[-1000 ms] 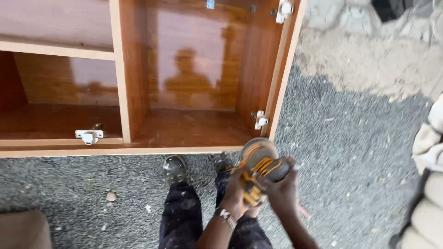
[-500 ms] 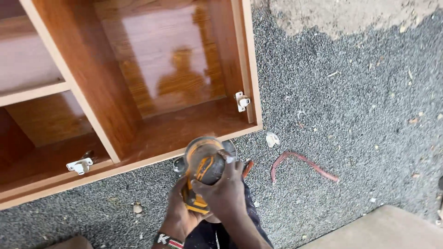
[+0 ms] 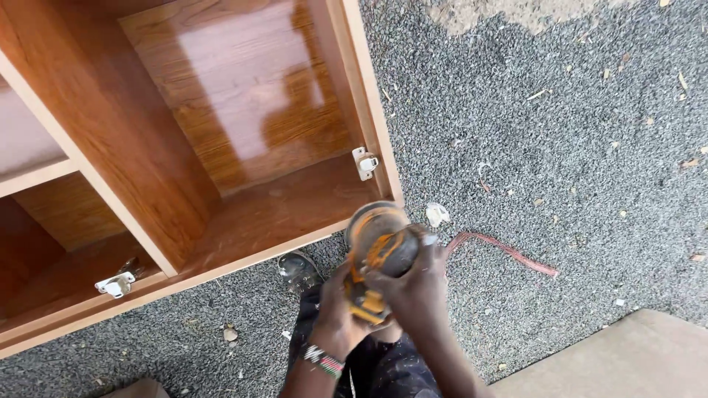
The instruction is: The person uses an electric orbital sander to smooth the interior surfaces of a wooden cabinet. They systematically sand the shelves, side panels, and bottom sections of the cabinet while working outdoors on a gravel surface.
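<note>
Fingers of both hands tight around round orange sander, lower centre, beside glossy wooden cabinet on coarse gravel.

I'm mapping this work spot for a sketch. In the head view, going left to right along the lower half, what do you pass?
White hinge plate in the wooden cabinet → dark shoe → orange sander, held by both hands → white scrap → reddish curved strip on the gravel.

Grey gravel ground in daylight; glossy wooden cabinet lying open, above-left of hands; sandy patch beyond.
</note>
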